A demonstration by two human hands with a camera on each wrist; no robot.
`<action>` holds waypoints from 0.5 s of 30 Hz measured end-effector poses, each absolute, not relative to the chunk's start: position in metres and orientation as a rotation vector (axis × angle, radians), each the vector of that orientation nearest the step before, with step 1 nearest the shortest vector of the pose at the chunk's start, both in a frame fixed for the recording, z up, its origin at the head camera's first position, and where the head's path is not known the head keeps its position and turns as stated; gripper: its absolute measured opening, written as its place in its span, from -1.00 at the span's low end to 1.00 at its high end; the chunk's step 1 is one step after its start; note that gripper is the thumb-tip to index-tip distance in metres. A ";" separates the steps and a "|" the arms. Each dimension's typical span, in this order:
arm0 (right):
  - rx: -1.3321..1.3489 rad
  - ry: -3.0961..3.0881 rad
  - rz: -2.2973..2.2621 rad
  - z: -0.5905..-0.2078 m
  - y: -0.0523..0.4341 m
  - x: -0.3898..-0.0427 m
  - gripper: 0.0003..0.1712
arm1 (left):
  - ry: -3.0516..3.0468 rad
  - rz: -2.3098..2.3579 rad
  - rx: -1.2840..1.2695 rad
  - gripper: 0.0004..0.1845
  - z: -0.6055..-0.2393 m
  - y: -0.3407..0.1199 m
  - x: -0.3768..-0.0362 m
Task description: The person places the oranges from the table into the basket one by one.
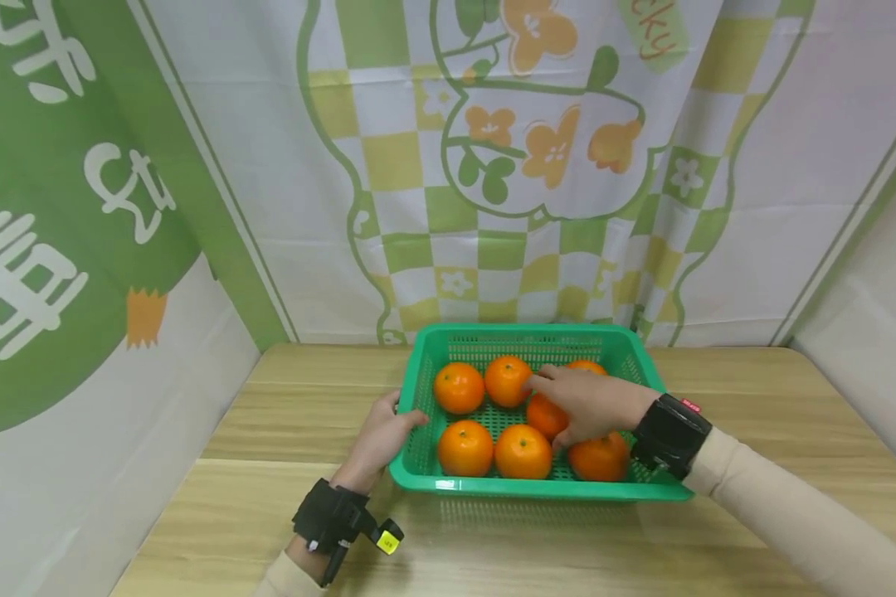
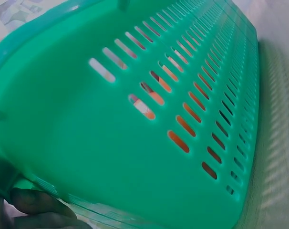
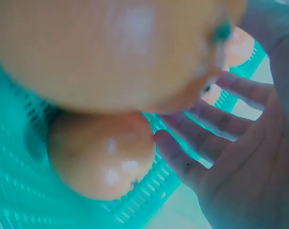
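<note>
At lower centre of the head view, the left hand (image 1: pixel 379 438) grips the green basket (image 1: pixel 418 448) on the desk (image 1: pixel 269 497); the right hand (image 1: pixel 590 404), fingers spread, rests over an orange (image 1: pixel 547 414), apparently selecting; closing around it seems next.

Cream sleeves, black wrist-mounted cameras

R hand (image 1: pixel 590 404) hides part of mid orange (image 1: pixel 545 414); R-wrist view blurred.
</note>
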State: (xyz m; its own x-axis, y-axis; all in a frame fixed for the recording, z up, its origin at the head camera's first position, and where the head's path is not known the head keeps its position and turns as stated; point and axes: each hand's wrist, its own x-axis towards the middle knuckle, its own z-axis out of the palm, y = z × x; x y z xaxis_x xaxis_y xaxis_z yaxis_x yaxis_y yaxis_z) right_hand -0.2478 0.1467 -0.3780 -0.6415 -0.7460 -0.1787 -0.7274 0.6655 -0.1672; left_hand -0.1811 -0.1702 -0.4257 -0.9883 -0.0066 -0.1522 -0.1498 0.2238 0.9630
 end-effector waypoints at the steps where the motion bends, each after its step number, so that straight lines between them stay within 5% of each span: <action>1: -1.187 2.653 -0.141 -0.376 0.149 -0.247 0.01 | 2.367 1.878 -0.149 -0.45 -0.426 -0.170 -0.181; 11: -1.112 2.732 -0.310 -0.349 0.174 -0.239 -0.02 | 2.422 1.787 -0.180 -0.53 -0.424 -0.172 -0.181; 15: -1.101 2.791 -0.342 -0.331 0.185 -0.235 -0.02 | 2.381 1.751 -0.139 -0.41 -0.423 -0.182 -0.183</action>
